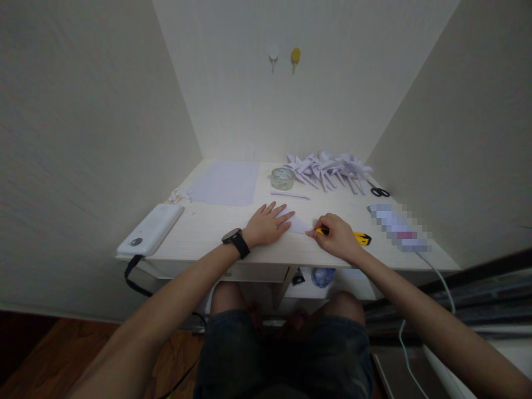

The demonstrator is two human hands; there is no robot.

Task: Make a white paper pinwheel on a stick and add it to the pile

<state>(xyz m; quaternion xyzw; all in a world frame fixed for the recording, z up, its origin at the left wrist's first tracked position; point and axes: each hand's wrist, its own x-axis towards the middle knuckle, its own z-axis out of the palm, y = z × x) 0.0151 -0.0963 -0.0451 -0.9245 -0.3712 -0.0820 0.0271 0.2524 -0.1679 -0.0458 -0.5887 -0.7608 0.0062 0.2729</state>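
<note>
1. the left hand [266, 224] lies flat, fingers spread, pressing down on a small folded white paper [296, 223] near the front edge of the worktop [216, 227]; a black watch [236, 242] sits on that wrist.
2. the right hand [337, 237] is closed around a yellow utility knife [361, 238], its front end touching the paper's right tip; the knife's rear end sticks out behind the hand.
3. the two hands are close together, with only the paper's tip between them.
4. behind the hands lies a thin white paper strip [290, 194], and just beyond it a roll of clear tape [282, 178].
5. a pile of folded white paper shapes [328, 169] fills the back right of the worktop, with black scissors [379, 192] at its right end.
6. a pale cutting mat [226, 182] lies toward the back left; small white scraps [179, 195] sit by the left edge.
7. a white device [150, 229] rests at the front left corner, with a black strap [133, 274] hanging off the edge.
8. near the right edge an object is pixelated [398, 227] and cannot be identified; a white cable [434, 274] runs down from it.
9. the worktop is pale wood grain, set in a plain alcove; two hooks [284, 55], white and yellow, are on the back wall.
10. the floor at lower left is reddish wood.
11. the person's knees and dark shorts show below; things under the worktop are shadowed and hard to make out.
</note>
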